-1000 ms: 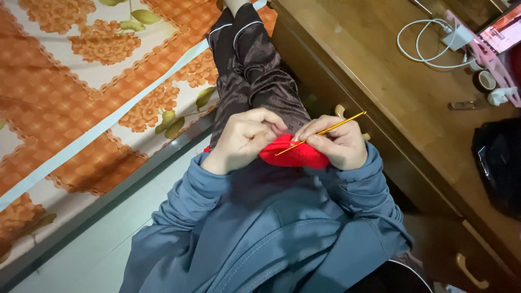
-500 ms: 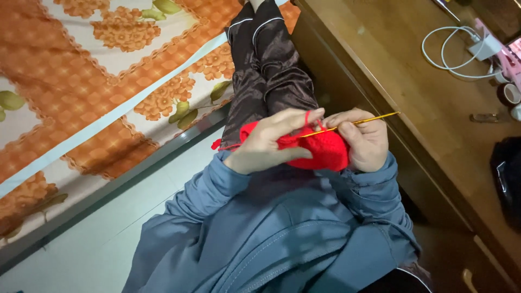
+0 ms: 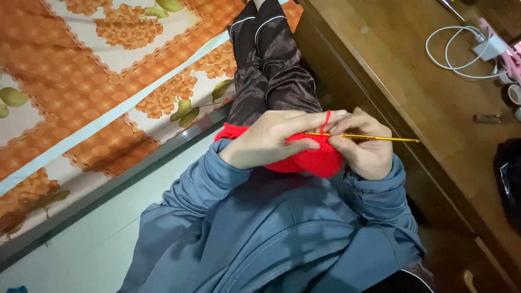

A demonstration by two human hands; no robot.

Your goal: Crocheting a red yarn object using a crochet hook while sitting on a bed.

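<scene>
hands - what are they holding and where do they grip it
The right hand pinches the yellow crochet hook near its working end. The left hand grips the red crochet piece along its top edge.

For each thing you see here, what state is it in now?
Left hand: holds the red crochet piece, yarn over a finger.
Right hand: grips the hook, level.
White cable: coiled loosely on the desk.
Black bag: crumpled.
</scene>
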